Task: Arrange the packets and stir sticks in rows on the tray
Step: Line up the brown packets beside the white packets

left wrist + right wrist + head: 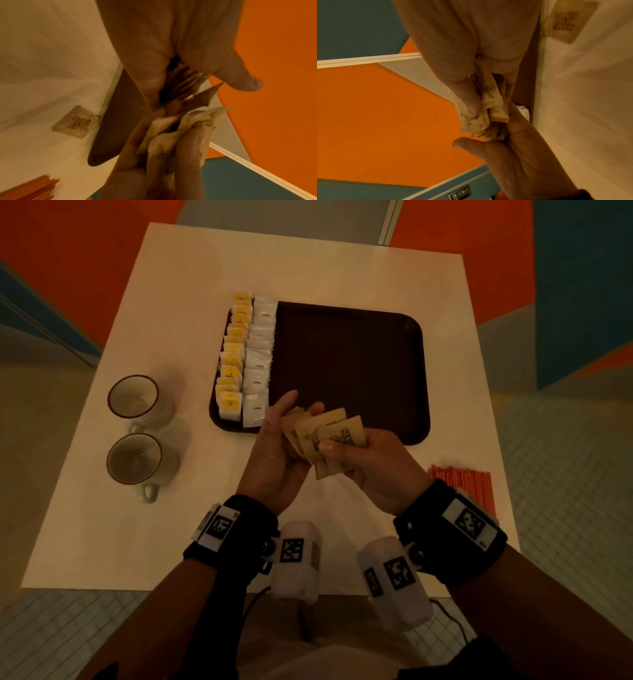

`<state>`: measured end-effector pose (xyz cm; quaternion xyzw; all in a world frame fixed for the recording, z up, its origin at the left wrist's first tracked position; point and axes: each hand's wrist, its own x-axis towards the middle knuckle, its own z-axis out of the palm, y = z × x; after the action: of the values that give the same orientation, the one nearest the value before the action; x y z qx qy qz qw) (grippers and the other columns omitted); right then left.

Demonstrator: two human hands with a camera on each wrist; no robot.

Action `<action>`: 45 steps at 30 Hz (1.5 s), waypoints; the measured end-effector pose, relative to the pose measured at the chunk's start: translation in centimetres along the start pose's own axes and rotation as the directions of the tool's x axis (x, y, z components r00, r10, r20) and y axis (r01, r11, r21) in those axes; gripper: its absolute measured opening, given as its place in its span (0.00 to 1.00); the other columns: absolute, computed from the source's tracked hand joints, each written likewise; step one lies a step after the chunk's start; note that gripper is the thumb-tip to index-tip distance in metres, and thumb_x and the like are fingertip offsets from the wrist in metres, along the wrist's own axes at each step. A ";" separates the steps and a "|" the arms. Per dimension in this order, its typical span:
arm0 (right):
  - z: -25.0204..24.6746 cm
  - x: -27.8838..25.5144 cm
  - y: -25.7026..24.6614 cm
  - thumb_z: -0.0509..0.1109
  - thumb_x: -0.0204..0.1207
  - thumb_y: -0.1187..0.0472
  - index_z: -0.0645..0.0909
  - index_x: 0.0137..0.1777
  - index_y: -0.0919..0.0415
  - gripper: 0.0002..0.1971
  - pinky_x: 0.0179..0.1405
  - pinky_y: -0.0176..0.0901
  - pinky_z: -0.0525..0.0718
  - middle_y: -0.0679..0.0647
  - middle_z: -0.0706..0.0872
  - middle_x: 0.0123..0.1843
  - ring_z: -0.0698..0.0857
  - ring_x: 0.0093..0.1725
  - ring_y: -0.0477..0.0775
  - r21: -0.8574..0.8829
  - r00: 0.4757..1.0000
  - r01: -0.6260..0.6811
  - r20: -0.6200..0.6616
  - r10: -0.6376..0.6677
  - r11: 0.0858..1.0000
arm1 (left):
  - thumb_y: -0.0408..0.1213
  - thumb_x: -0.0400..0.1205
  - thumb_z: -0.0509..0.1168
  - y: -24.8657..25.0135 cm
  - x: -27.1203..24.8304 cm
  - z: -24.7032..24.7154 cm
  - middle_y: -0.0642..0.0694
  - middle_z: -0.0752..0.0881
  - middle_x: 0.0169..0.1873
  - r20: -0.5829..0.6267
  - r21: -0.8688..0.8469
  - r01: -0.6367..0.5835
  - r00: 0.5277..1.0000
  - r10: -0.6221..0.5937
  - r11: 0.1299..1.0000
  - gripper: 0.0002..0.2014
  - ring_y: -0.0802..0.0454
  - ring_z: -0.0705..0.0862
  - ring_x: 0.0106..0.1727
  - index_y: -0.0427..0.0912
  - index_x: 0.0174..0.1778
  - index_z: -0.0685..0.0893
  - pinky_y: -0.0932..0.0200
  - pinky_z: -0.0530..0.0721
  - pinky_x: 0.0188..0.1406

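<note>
Head view: both hands, left hand (274, 453) and right hand (373, 470), grasp a fan of brown packets (325, 436) in their fingers over the near edge of the tray (359, 364). Beyond the fingers, yellow packets (233, 357) and white packets (258, 361) already fill two rows; stir sticks (462, 484) wait on the tabletop (102, 525). Wrist views: one brown packet (73, 122) lies loose beside the tray.

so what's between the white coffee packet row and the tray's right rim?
Head view: bare tray floor from the white coffee packets to the right rim. Only the brown packets, held above the near edge, overlap it.
</note>
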<state>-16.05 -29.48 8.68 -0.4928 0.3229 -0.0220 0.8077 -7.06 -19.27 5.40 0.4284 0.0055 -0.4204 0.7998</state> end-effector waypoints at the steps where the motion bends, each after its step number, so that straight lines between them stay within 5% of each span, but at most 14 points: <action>1: 0.0 0.0 -0.1 0.67 0.74 0.72 0.83 0.52 0.69 0.08 0.50 0.43 0.87 0.59 0.88 0.48 0.87 0.47 0.52 -0.020 1.000 0.005 0.003 -0.005 1.000 | 0.60 0.70 0.62 0.2 0.1 -0.1 0.42 0.84 0.58 0.044 0.009 -0.001 0.999 0.001 1.000 0.32 0.45 0.85 0.59 0.51 0.69 0.72 0.47 0.86 0.55; 5: 0.2 0.0 -0.6 0.67 0.74 0.72 0.83 0.53 0.69 0.08 0.49 0.43 0.88 0.59 0.88 0.49 0.88 0.46 0.52 -0.059 1.000 0.000 0.028 0.002 0.998 | 0.59 0.62 0.76 0.4 0.4 0.1 0.45 0.88 0.52 0.111 0.039 -0.010 0.994 0.006 0.999 0.38 0.47 0.86 0.56 0.50 0.66 0.75 0.48 0.86 0.56; 11: -0.5 -0.3 -1.8 0.67 0.73 0.67 0.83 0.52 0.65 0.10 0.47 0.42 0.89 0.56 0.90 0.47 0.89 0.46 0.51 0.013 0.993 -0.060 0.100 0.058 0.998 | 0.52 0.77 0.58 0.9 0.2 -0.8 0.44 0.87 0.53 0.064 -0.023 0.065 0.996 -0.063 0.998 0.21 0.43 0.85 0.58 0.51 0.65 0.75 0.44 0.82 0.59; 14: -1.2 -0.5 -2.4 0.65 0.75 0.67 0.83 0.53 0.66 0.10 0.43 0.41 0.89 0.56 0.90 0.47 0.90 0.46 0.51 0.003 0.993 -0.060 0.098 0.059 0.998 | 0.40 0.78 0.63 1.5 0.1 -1.4 0.43 0.85 0.49 0.079 0.027 0.140 0.987 -0.141 0.990 0.09 0.46 0.83 0.50 0.49 0.53 0.79 0.53 0.86 0.45; 19: -1.6 0.0 -2.8 0.66 0.77 0.67 0.84 0.50 0.61 0.07 0.39 0.37 0.88 0.51 0.90 0.44 0.89 0.41 0.45 -0.263 0.997 -0.010 0.072 0.030 0.965 | 0.44 0.78 0.63 2.6 0.0 -1.4 0.42 0.82 0.44 0.097 0.253 0.156 0.978 -0.185 0.955 0.06 0.51 0.80 0.40 0.46 0.44 0.80 0.60 0.83 0.34; 24: -1.5 0.4 -3.3 0.70 0.75 0.64 0.86 0.47 0.55 0.05 0.45 0.42 0.87 0.53 0.90 0.46 0.89 0.46 0.51 -0.612 0.991 0.117 0.119 -0.055 0.782 | 0.36 0.78 0.65 3.4 0.1 -1.0 0.44 0.86 0.38 0.148 0.459 0.139 0.962 -0.230 0.878 0.04 0.49 0.82 0.39 0.47 0.38 0.84 0.59 0.83 0.35; 29: -2.0 1.2 -2.8 0.69 0.76 0.64 0.86 0.53 0.64 0.09 0.52 0.50 0.86 0.60 0.89 0.52 0.88 0.50 0.56 -0.374 0.974 0.158 -0.094 -0.207 0.914 | 0.34 0.82 0.61 3.0 0.1 -0.5 0.50 0.88 0.37 0.006 0.323 0.091 0.995 -0.099 0.942 0.08 0.54 0.82 0.36 0.47 0.39 0.81 0.60 0.83 0.35; 32: -2.1 1.3 -1.9 0.69 0.76 0.63 0.85 0.55 0.66 0.10 0.56 0.52 0.84 0.60 0.89 0.53 0.87 0.52 0.55 -0.285 0.968 0.137 -0.165 -0.189 0.949 | 0.36 0.83 0.60 2.4 0.1 -0.3 0.53 0.89 0.37 -0.051 0.298 0.051 0.998 -0.038 0.953 0.05 0.58 0.84 0.36 0.47 0.43 0.80 0.61 0.84 0.37; 37: -0.3 1.2 -0.6 0.68 0.77 0.66 0.84 0.55 0.63 0.09 0.42 0.33 0.85 0.51 0.89 0.49 0.88 0.46 0.42 -0.259 0.964 0.208 -0.107 -0.242 0.943 | 0.34 0.83 0.60 1.3 0.0 0.6 0.50 0.88 0.39 -0.021 0.263 0.036 0.999 -0.031 0.964 0.06 0.57 0.85 0.38 0.45 0.42 0.79 0.60 0.83 0.38; 39: -0.3 1.2 -0.6 0.68 0.77 0.65 0.84 0.55 0.63 0.09 0.41 0.34 0.86 0.52 0.89 0.48 0.88 0.44 0.43 -0.301 0.958 0.226 -0.103 -0.267 0.926 | 0.37 0.82 0.61 0.9 0.0 0.7 0.49 0.87 0.40 0.008 0.275 0.069 0.997 -0.074 0.959 0.03 0.56 0.84 0.40 0.45 0.44 0.80 0.61 0.84 0.38; 42: -1.8 1.5 -2.4 0.70 0.75 0.62 0.86 0.51 0.62 0.07 0.43 0.41 0.86 0.57 0.90 0.46 0.88 0.43 0.49 -0.545 0.971 0.175 -0.044 -0.237 0.820 | 0.47 0.77 0.62 0.9 -0.1 0.1 0.47 0.86 0.43 0.039 0.217 0.200 0.976 -0.214 0.955 0.16 0.55 0.83 0.39 0.42 0.56 0.80 0.61 0.85 0.37; 45: -3.2 1.8 -5.7 0.71 0.74 0.58 0.85 0.46 0.58 0.05 0.43 0.41 0.85 0.55 0.89 0.45 0.87 0.43 0.50 -0.863 0.971 0.231 0.230 -0.059 0.448 | 0.59 0.74 0.57 1.4 -0.2 -0.6 0.43 0.86 0.45 0.044 0.174 0.405 0.907 -0.418 0.897 0.29 0.53 0.82 0.40 0.41 0.60 0.80 0.60 0.85 0.40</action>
<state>-14.70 -35.54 11.42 -0.8654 0.1755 0.1204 0.4537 -6.03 -18.29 6.10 0.4634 0.0300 -0.5960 0.6551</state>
